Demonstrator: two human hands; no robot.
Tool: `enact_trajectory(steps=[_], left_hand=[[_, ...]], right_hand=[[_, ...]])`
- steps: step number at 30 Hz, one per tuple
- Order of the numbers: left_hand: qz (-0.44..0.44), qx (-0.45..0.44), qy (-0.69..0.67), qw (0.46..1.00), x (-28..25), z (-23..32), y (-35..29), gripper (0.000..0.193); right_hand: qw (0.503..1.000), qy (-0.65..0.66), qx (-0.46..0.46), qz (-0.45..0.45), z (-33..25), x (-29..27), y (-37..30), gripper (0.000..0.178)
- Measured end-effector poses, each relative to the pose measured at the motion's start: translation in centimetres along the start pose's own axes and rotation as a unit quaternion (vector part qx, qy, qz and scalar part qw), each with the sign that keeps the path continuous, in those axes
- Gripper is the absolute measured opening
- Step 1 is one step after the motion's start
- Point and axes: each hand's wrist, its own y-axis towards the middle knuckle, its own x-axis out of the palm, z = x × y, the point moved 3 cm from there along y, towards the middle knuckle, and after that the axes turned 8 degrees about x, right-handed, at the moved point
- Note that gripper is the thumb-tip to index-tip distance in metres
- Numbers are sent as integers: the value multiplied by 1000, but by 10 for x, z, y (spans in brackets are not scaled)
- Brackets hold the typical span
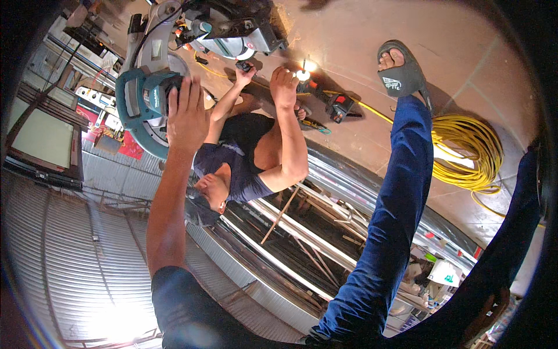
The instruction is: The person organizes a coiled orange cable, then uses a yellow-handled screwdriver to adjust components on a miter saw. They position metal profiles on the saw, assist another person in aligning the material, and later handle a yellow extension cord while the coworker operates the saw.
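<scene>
My left hand [187, 113] reaches up from the lower left on a bare forearm and grips the black handle of a teal mitre saw [139, 104]. Its fingers lie over the handle beside the saw's round blade guard. My right hand is not visible. Just right of the saw another person [250, 157] in a dark shirt crouches, appearing upside down in this view. That person's two hands [283, 81] hold a tool against the floor where a bright spark [303, 74] glows.
A leg in blue jeans [395, 203] with a grey sandal [402, 72] crosses the right half. A coil of yellow cable [471, 151] lies on the brown floor. Long metal bars [290, 232] run diagonally through the middle. Corrugated sheet [75, 250] fills the lower left.
</scene>
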Motion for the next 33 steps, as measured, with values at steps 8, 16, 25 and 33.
enact_trajectory(steps=[8,16,25,33], left_hand=[[-142,35,-373,916,14,105,-97,31],[7,11,-807,591,-225,320,-113,50],[170,-61,-732,657,-302,331,-69,31],[163,-97,-754,629,-298,328,-69,26]], right_hand=[[998,-9,56,-28,19,-5,-8,44],[986,71,120,-94,62,4,-10,33],[994,68,44,-73,41,-16,8,31],[986,142,48,-68,1,-36,41,28]])
